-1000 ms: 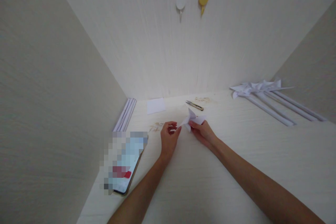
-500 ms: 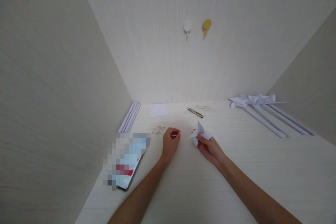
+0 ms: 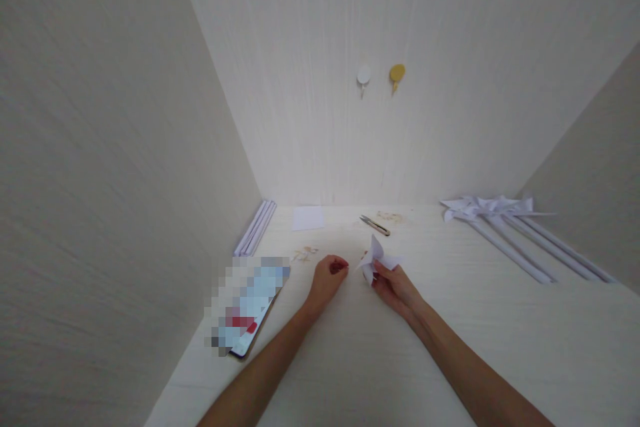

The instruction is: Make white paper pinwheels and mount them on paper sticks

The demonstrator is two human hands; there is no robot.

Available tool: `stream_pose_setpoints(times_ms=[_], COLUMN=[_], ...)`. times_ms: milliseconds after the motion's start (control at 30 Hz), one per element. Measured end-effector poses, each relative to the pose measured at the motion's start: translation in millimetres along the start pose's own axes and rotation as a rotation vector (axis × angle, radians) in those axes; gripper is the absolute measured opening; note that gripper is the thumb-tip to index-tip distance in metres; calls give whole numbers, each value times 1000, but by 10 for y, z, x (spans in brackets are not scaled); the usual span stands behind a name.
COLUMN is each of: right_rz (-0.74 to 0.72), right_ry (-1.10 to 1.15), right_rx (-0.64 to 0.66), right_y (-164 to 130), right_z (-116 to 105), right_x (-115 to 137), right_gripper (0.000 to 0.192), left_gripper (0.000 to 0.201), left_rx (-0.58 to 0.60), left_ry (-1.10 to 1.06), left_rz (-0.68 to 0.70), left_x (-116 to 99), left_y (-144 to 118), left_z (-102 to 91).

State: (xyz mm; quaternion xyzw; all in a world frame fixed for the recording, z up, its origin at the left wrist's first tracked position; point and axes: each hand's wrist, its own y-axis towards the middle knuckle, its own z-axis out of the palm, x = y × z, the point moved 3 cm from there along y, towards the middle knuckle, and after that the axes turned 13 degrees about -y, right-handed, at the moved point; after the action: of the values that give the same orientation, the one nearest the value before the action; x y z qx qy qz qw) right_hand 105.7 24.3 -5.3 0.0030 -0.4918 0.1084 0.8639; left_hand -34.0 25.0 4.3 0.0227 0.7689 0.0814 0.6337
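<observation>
Pinching a small folded white paper pinwheel head [image 3: 376, 258] between its fingertips, the right hand [image 3: 395, 287] lifts it just above the pale wooden tabletop [image 3: 450, 347]. Just left of that grip, apart from the paper, the left hand [image 3: 327, 280] rests curled into a loose fist; whether it holds anything cannot be told. Beyond the grip lie small metal snips [image 3: 375, 225] and a white paper square [image 3: 309, 217]; far right, finished white paper pinwheels on rolled sticks [image 3: 500, 220].

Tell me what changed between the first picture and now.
The left hand let go of the folded paper piece and drew back to the left, its fingers now curled shut. The right hand kept its hold on the piece. Phone, scissors and finished pinwheels stayed put.
</observation>
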Motion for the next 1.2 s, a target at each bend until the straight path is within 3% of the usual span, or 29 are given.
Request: stream_pose_setpoints(times_ms=[100, 333, 467, 800, 1200], right_rz=[15, 66, 74, 104, 135], right_ry=[31, 118, 131, 224, 224], right_rx=[1, -53, -48, -75, -80], right_y=[22, 35, 37, 41, 45], right_z=[-10, -56, -59, -78, -81], right_x=[2, 34, 56, 56, 56], right_gripper=[27, 25, 22, 26, 22], left_gripper=[9, 20, 29, 37, 37], left_rx=[32, -56, -77, -67, -98], left_ry=[162, 750, 1023, 1337, 1351], left_rz=[3, 25, -25, -104, -238], left_x=[-64, -272, -212, -71, -67], left_y=[101, 660, 844, 939, 970], left_z=[-197, -1203, -1516, -1469, -1419])
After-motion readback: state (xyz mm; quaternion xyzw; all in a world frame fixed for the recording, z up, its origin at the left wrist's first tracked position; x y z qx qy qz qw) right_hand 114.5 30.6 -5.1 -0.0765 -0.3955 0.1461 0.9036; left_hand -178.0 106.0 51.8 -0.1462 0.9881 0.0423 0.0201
